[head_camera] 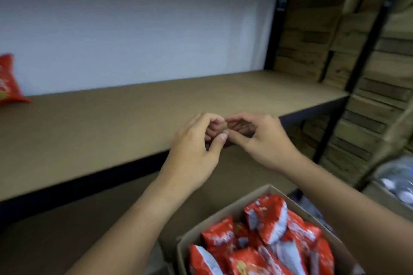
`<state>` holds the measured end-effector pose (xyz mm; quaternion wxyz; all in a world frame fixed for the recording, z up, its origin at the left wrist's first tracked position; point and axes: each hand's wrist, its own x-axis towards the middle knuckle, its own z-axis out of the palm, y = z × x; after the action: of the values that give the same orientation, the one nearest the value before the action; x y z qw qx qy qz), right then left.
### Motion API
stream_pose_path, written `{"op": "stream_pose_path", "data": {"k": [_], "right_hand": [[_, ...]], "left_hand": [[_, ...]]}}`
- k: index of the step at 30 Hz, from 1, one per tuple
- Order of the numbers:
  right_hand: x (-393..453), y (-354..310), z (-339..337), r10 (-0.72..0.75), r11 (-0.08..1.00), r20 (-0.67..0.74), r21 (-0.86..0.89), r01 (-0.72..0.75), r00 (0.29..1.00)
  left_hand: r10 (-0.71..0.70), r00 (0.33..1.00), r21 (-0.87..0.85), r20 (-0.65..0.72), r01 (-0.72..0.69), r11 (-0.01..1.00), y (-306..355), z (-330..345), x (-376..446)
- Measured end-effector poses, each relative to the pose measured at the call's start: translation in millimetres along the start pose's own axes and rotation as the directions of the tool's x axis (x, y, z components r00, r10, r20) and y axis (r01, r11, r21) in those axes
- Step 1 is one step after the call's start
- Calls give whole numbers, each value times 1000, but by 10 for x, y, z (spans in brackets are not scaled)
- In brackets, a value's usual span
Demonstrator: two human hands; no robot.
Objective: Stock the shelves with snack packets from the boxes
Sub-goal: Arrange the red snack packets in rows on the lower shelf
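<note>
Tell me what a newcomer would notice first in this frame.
First the left hand and right hand, fingertips meeting over the shelf edge, holding nothing. Below them, an open box of red snack packets; one red packet stands far left on the shelf.

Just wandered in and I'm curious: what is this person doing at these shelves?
A person is stocking a shelf with red snack packets. One packet stands at its far left. An open box of more packets sits below. Right now both hands, left hand and right hand, meet at the shelf's front edge, fingers curled, holding no packet.
</note>
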<state>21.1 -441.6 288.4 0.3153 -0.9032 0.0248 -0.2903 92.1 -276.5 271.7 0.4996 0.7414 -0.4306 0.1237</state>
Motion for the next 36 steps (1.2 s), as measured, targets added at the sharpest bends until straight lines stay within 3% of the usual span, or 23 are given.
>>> {"op": "stream_pose_path", "data": {"k": [2,4,7,10,13,18,29,31,36], "right_hand": [[-307,259,-193,37,999,-68,-18,-38,997],[-597,552,-262,133,990,-40,-39,-135,990],[-961,1035,-215,310,943,151,-171,-284,939],[-1187,1329,-117,343,925,397,-302,-232,851],[-1262,1522,-56,329,930,518,-321,-178,790],[-1229,1769,-13,357,910,603,-398,-118,713],[-1335,1943,130,351,909,610,-403,-102,710],[-1346,1956,147,350,902,624,-424,-73,698],[-1289,2070,192,379,876,659,-483,-22,650]], "left_hand": [[-19,997,-47,76,23,999,33,355,-167],[-121,973,-56,199,135,989,-85,728,-312],[-252,889,26,382,262,965,-415,1267,-490],[-352,764,102,542,356,929,-678,1631,-680],[-310,674,70,671,358,931,-814,1825,-859],[-358,597,105,718,416,903,-951,2069,-1015],[-394,563,150,727,429,891,-1059,2144,-1097],[-417,499,208,759,421,883,-993,2025,-1054],[-522,235,432,820,346,833,-913,1850,-948]]}}
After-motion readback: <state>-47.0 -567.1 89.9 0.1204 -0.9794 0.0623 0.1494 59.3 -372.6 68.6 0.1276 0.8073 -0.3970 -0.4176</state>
